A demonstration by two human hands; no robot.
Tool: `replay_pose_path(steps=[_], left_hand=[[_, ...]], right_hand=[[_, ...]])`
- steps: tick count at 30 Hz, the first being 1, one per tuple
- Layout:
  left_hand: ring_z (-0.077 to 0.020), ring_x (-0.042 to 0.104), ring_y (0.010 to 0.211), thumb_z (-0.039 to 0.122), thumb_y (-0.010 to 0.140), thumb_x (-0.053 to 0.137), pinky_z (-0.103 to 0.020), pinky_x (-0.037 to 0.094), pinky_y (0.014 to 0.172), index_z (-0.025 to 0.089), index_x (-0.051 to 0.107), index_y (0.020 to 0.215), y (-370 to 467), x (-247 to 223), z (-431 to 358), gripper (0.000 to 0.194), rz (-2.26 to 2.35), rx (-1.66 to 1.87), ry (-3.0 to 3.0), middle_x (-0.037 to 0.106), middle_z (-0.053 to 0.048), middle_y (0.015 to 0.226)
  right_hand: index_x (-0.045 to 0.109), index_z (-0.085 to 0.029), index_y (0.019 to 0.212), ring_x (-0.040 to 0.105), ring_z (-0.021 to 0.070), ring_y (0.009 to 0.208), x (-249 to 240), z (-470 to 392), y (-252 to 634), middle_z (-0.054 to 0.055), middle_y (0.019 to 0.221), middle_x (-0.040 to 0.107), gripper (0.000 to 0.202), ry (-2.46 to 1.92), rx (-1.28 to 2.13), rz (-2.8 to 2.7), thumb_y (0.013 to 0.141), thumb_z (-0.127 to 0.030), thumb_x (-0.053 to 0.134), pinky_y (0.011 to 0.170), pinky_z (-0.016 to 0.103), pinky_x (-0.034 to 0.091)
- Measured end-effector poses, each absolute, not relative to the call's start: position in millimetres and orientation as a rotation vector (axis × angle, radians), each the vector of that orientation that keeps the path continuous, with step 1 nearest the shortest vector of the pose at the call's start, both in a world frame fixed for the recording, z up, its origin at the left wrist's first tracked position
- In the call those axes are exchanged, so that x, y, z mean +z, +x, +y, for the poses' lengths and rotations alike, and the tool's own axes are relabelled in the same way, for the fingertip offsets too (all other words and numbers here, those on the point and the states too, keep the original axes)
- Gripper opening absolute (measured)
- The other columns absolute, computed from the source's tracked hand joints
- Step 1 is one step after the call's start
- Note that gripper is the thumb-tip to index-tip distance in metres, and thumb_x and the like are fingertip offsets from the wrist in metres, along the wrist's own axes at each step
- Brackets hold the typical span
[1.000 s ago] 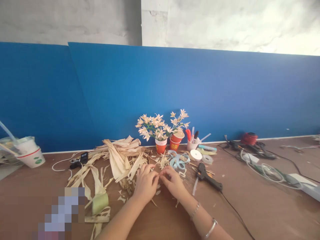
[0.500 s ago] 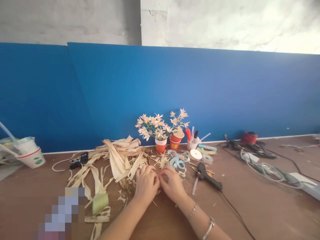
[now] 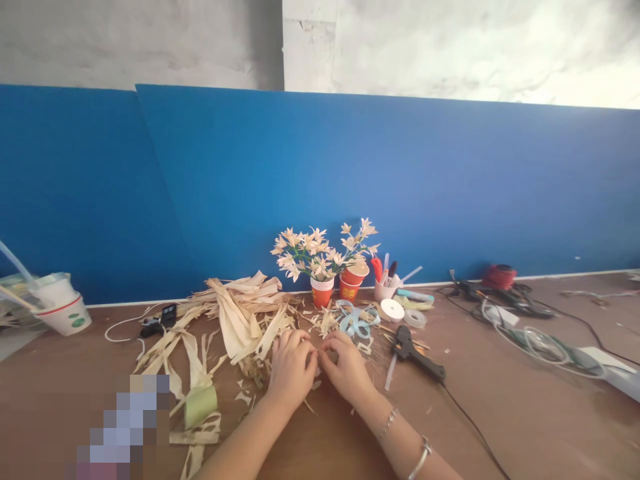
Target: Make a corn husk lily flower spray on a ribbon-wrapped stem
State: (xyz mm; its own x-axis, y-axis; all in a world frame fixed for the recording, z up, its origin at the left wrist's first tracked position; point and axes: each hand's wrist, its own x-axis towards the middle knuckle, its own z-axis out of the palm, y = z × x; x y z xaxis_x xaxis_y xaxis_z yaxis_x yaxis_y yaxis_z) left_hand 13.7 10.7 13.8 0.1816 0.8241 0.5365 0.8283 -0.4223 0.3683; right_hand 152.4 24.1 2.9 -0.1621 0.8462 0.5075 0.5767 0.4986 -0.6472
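My left hand [image 3: 294, 367] and my right hand [image 3: 346, 367] are close together low over the brown table, fingertips nearly meeting. The fingers of both are curled into a pinch, and whatever they hold is too small or hidden to make out. Pale dried husks [image 3: 240, 320] lie heaped just beyond and left of my left hand. Beyond my right hand is a coil of light blue ribbon [image 3: 356, 323]. Small husk scraps [image 3: 243, 395] are strewn around both hands. Behind them, pale husk-like flowers [image 3: 313, 248] stand in a red paper cup [image 3: 321, 292].
A black glue gun [image 3: 417, 353] with its cord lies right of my right hand. A pen cup [image 3: 384, 289], a white spool [image 3: 391, 309] and clear tape [image 3: 415, 318] are behind it. A green roll [image 3: 201, 407] lies left; cables [image 3: 545, 343] spread at right. A blue partition [image 3: 320, 160] closes the back.
Both hands stay in nearly the same place, with only a slight shift of the fingers. Nothing else has visibly moved.
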Motion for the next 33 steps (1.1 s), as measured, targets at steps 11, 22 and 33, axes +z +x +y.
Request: replay_pose_path(steps=[11, 22, 33], left_hand=[[-0.0233, 0.052, 0.095, 0.018, 0.078, 0.055, -0.038, 0.037, 0.078, 0.022, 0.069, 0.067, -5.7, 19.2, 19.4, 0.018, -1.772, -0.833, -2.615, 0.066, -0.003, 0.092], [-0.0224, 0.059, 0.087, 0.012, 0.069, 0.058, -0.033, 0.043, 0.078, 0.024, 0.07, 0.06, -49.0, 67.5, 19.8, 0.018, -1.942, -0.586, -2.688, 0.069, -0.002, 0.078], [-0.032, 0.063, 0.085, 0.003, 0.057, 0.061, -0.04, 0.042, 0.076, 0.013, 0.068, 0.063, -26.2, 57.7, -15.1, 0.014, -1.944, 0.177, -2.533, 0.07, -0.017, 0.074]], right_hand=[[0.059, -0.02, 0.067, 0.057, 0.0194, 0.077, -3.5, 35.9, 171.5, 0.005, 0.079, 0.061, 0.016, -1.363, 0.227, -1.807, 0.072, -0.011, 0.047, 0.072, 0.028, 0.044], [0.063, -0.018, 0.07, 0.056, 0.0201, 0.078, 1.0, 31.0, 169.1, 0.007, 0.082, 0.06, 0.021, -1.323, 0.274, -1.912, 0.083, -0.017, 0.046, 0.073, 0.032, 0.044], [0.062, -0.018, 0.068, 0.055, 0.019, 0.076, 0.9, 29.9, 167.3, 0.006, 0.078, 0.059, 0.021, -1.287, 0.265, -1.955, 0.083, -0.016, 0.047, 0.072, 0.03, 0.044]])
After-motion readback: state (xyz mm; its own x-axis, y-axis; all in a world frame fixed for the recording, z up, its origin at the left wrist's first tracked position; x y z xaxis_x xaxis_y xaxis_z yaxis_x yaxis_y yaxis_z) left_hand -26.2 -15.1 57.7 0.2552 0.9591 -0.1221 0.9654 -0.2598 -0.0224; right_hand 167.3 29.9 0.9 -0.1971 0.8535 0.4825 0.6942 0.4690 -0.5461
